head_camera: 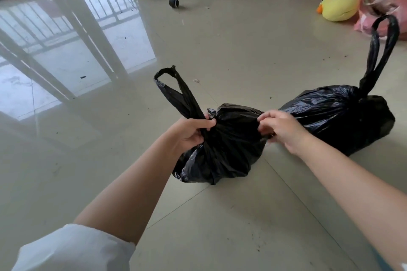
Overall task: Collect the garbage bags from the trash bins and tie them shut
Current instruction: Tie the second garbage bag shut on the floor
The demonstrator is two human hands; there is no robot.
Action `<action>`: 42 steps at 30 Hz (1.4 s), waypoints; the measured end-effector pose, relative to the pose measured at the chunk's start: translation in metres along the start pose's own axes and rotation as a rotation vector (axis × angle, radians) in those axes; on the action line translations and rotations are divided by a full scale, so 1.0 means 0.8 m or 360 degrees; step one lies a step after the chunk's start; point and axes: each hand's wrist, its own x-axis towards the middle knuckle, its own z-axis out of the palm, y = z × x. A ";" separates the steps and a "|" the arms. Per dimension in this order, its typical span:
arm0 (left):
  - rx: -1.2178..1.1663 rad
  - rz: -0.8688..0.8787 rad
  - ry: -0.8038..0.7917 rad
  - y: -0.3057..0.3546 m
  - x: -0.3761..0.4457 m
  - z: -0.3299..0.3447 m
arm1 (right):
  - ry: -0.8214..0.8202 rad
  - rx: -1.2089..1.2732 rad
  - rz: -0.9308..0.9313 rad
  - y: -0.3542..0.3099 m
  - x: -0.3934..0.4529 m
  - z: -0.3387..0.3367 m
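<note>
Bright, soft daylight fills the scene, coming from a window at the far left whose bars and frame mirror as a hard white glare on the glossy tiled floor (123,35). Shadows are faint and diffuse, and the black garbage bag (222,145) shows only small highlights on its creases. The wide-angle lens bends lines toward the edges, and the white sleeve (72,248) at the bottom left and the pink bag (383,0) at the far right look soft and smeared.
</note>
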 end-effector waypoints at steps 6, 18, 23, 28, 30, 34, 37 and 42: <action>0.0258 -0.0095 -0.0332 -0.006 -0.005 0.001 | -0.0547 -0.1221 -0.0783 -0.011 -0.001 0.000; 0.0598 0.0337 0.0163 0.000 0.005 0.014 | -0.0535 -0.0899 -0.0629 -0.029 -0.004 0.017; 0.1288 0.0670 0.0633 -0.021 0.013 0.026 | -0.0525 -0.1032 -0.0651 -0.016 -0.006 0.024; 0.1891 0.0443 0.0591 -0.030 0.019 0.037 | -0.0468 -0.1221 -0.0720 -0.002 0.000 0.029; 0.1631 0.0199 0.0626 -0.030 0.023 0.039 | -0.0478 -0.1221 -0.0716 0.005 0.002 0.028; 0.0352 -0.0406 0.0483 -0.015 0.020 0.038 | -0.0435 -0.1260 -0.0752 0.014 0.004 0.021; -0.0003 -0.0473 0.0457 -0.009 0.017 0.034 | -0.0439 -0.1286 -0.0745 0.015 0.005 0.021; -0.0283 -0.0448 0.0515 -0.004 0.010 0.042 | -0.0415 -0.1249 -0.0734 0.010 0.006 0.020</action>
